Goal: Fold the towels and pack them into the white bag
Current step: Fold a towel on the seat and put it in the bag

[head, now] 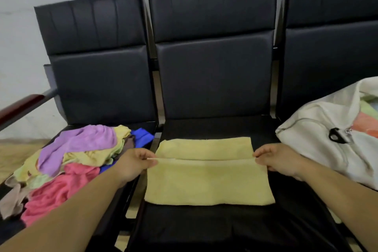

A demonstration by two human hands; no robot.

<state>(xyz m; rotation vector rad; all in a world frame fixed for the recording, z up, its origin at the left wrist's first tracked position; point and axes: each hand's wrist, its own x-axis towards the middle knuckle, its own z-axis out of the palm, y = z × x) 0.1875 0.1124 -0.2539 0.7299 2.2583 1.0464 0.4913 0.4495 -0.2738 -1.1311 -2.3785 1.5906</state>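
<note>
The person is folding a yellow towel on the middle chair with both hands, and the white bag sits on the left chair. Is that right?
Not quite. In the head view the white bag sits on the right chair; the left one holds a towel pile. The left hand and right hand do pinch the yellow towel on the middle chair.

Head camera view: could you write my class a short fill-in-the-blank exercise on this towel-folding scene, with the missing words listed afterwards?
1. The left hand and the right hand both pinch the ____ towel.
2. The pile of unfolded towels lies to the person's ____.
3. The white bag sits to the person's ____.
4. The topmost towel of that pile is ____.
Missing words: yellow; left; right; purple.
</note>
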